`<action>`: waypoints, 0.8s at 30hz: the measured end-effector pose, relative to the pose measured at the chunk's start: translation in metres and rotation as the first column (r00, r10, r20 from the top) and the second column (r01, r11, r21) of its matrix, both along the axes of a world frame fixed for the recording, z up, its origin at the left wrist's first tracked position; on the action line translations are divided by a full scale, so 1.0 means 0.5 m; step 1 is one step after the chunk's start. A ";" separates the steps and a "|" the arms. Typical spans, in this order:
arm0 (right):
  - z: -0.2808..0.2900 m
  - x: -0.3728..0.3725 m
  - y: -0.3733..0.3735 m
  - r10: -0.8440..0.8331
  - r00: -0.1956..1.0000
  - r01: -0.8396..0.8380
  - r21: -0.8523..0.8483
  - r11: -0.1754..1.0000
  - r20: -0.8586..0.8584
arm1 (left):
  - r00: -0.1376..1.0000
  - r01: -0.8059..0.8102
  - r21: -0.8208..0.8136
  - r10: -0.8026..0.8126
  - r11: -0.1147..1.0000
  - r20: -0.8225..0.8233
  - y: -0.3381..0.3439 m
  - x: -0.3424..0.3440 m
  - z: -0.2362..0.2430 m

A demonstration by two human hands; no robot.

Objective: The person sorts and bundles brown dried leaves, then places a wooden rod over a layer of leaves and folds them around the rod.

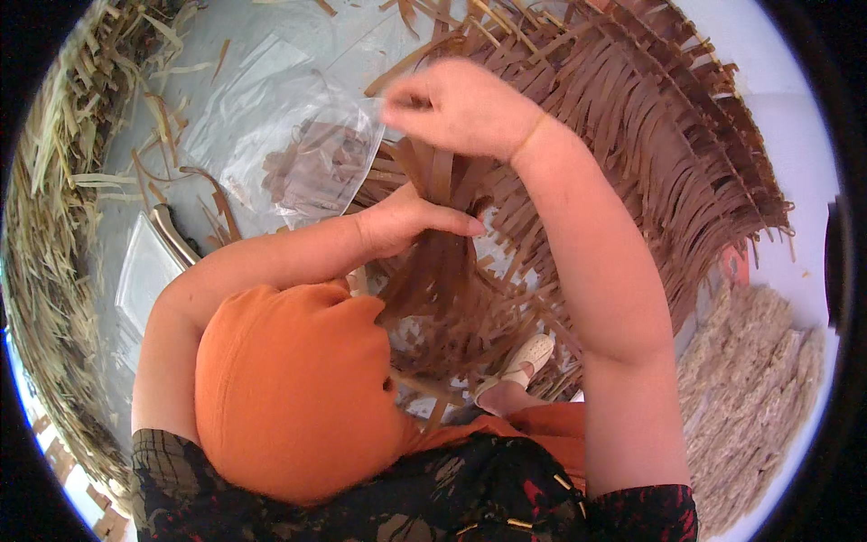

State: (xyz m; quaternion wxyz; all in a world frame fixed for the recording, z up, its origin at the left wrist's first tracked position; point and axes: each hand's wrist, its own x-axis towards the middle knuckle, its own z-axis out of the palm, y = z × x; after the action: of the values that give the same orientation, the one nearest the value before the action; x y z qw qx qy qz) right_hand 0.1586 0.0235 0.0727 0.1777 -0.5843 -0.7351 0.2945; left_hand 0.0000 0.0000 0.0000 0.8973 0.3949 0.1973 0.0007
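My left hand (411,221) grips a bunch of flat brown strips (433,271), its thumb lying across them; the bunch hangs down between my arms. Just above it, my right hand (438,108) is bent with thumb and fingers closed at the rim of a crumpled clear plastic bag (244,172); I cannot make out what, if anything, is in the fingertips. The bag has greyish-brown pieces (307,163) in it or under it.
Brown fringed panels (614,99) fill the upper right, pale dried-leaf fringe (54,181) the left. A curved metal-handled object (172,230) lies by my left arm, pale fibrous bundles (750,397) at lower right. My orange-clad knee (284,388) and sandalled foot (524,366) are below.
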 end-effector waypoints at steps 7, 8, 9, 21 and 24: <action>0.048 0.063 -0.044 -0.195 0.969 0.069 0.584 0.809 0.155 | 0.999 -0.048 0.051 0.048 0.998 0.014 0.010 -0.004 0.016; 0.019 0.082 -0.058 -0.314 0.928 0.167 0.529 0.832 0.201 | 0.999 -0.025 0.052 0.024 0.998 0.021 0.007 -0.005 0.020; 0.017 0.071 -0.057 -0.231 0.973 0.228 0.258 0.939 -0.019 | 0.999 -0.016 0.062 0.014 0.998 0.031 0.009 -0.009 0.025; -0.127 -0.105 -0.179 -0.443 0.634 0.411 -0.209 0.887 -0.633 | 0.846 -0.512 -0.201 0.531 0.835 0.047 0.086 0.016 -0.001; -0.139 -0.130 -0.177 -0.517 0.577 0.419 -0.314 0.852 -0.632 | 0.846 -0.516 -0.285 0.532 0.808 -0.022 0.087 0.003 -0.001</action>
State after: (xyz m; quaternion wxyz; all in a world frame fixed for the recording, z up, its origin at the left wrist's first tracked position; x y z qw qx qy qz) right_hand 0.0936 -0.0652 0.0031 0.4739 -0.6123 -0.4106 0.4816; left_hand 0.0017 0.0437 -0.0007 0.9141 0.1941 0.2703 0.2316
